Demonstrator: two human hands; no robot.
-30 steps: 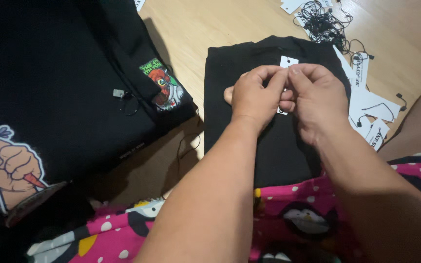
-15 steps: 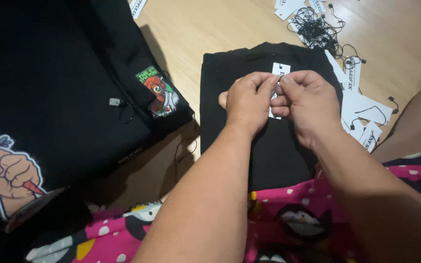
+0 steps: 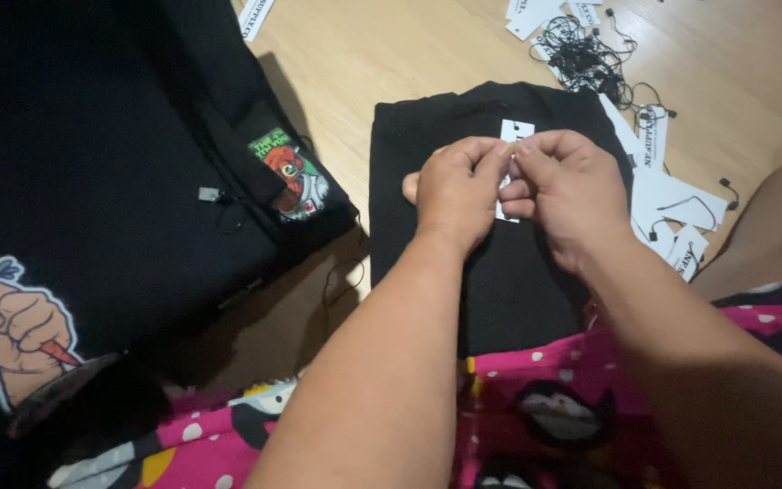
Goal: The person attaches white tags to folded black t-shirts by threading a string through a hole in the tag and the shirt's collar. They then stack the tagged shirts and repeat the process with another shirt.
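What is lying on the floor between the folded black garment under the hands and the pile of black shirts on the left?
In the head view, only a strip of bare wooden floor separates the folded black garment from the pile of black shirts.

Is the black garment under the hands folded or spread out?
Folded: the black fabric garment lies as a compact rectangle on the wooden floor, both hands pinching a white paper tag.

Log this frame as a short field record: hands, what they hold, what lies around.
left hand: fingertips pinched on the white paper tag
right hand: pinched on the same tag, touching the left hand
under the hands: folded black garment on the wooden floor
left side: pile of black shirts with colourful prints
upper right: loose white tags and a tangle of black strings
bottom: pink dotted fabric
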